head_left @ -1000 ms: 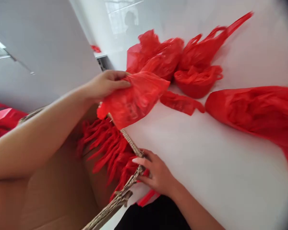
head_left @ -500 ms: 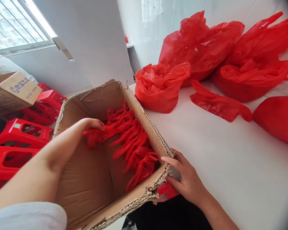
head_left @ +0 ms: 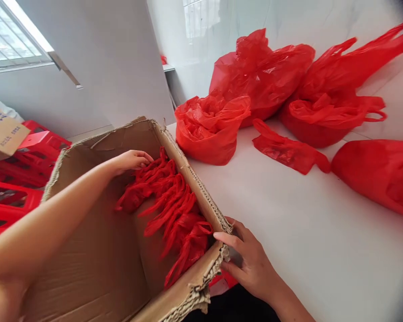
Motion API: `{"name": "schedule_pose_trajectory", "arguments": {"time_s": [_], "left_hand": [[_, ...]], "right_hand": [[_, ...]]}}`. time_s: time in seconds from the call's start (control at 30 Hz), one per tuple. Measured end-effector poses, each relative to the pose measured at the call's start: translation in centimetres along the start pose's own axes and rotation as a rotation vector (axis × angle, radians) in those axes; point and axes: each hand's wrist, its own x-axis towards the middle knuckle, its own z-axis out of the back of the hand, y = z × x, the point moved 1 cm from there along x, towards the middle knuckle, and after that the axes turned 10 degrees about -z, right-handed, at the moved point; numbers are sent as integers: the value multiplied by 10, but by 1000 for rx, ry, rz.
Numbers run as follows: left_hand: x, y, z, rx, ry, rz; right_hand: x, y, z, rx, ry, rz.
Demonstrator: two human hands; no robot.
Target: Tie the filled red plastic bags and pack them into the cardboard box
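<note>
Inside the open cardboard box [head_left: 87,268], my left hand [head_left: 134,160] is at the far end of a row of small red plastic bags [head_left: 174,210]. Its fingers are curled and closed at the top of the farthest red plastic bag [head_left: 130,197], whose body hangs toward the box's middle. The fingertips are partly hidden among the bags. The bags lie along the box's right wall with their handles up. My right hand [head_left: 248,259] grips the near right corner of the box, thumb over the ragged rim and fingers outside.
On the white table [head_left: 272,232] stand large filled red bags [head_left: 208,129], with a small flat red bag [head_left: 292,147] among them. Red plastic stools [head_left: 13,201] and another carton [head_left: 3,134] stand left of the box. A grey wall [head_left: 97,58] rises behind.
My left hand has carried the red plastic bag forward to the far end of the row. The view has shifted slightly; my right hand stays on the box corner.
</note>
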Motion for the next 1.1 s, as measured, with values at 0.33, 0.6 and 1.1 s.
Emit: {"name": "schedule_pose_trajectory", "arguments": {"time_s": [0.33, 0.6, 1.1], "left_hand": [[-20, -294, -57, 228, 310, -1172], [100, -403, -163, 320, -138, -1047], [-64, -230, -27, -628, 428, -537]], "right_hand": [[2, 5, 2, 67, -11, -25], [0, -3, -9, 78, -104, 18], [1, 1, 6, 113, -26, 2]]}}
